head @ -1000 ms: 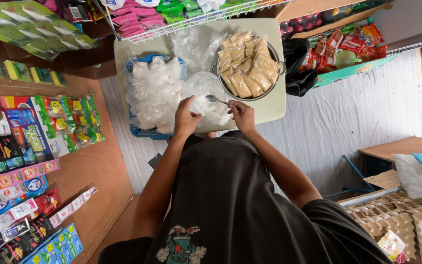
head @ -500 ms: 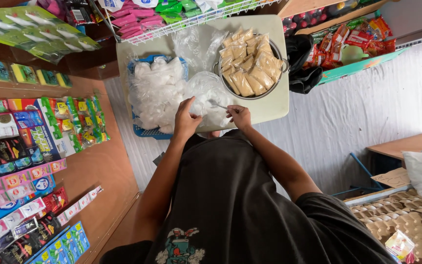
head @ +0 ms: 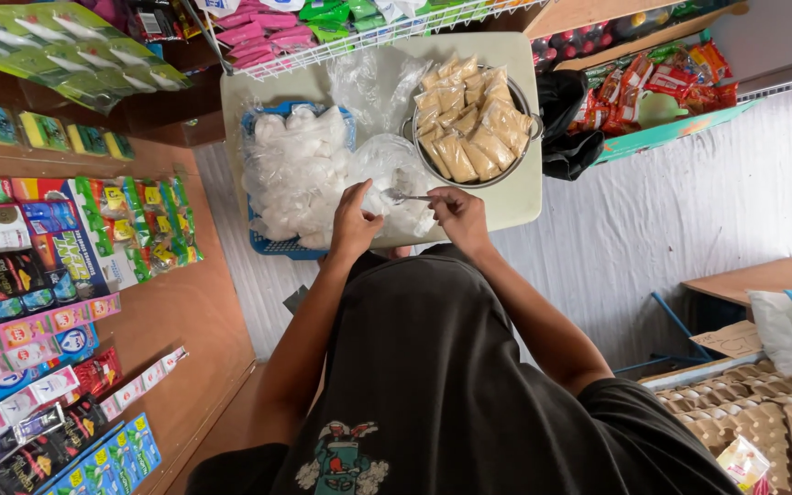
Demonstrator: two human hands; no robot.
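Note:
My left hand point(head: 356, 218) pinches the mouth of a small clear plastic bag point(head: 394, 176) with white powder in it, held over the pale table point(head: 515, 197). My right hand point(head: 458, 213) grips a metal spoon point(head: 405, 195) whose bowl points left toward that bag. A blue basket point(head: 275, 243) heaped with filled white bags point(head: 295, 170) sits just left of my hands. A metal bowl point(head: 526, 124) full of tan packets point(head: 465, 124) stands to the right, behind my right hand.
Empty clear bags point(head: 373, 78) lie at the table's far side. A wooden shelf with snack sachets point(head: 38, 302) runs along the left. A wire rack of pink and green packets point(head: 323, 23) hangs above. Egg trays point(head: 763, 422) sit low right, a black bag point(head: 561, 119) beside the table.
The view has shifted slightly. My right hand has brought the spoon closer to the bag held by my left hand.

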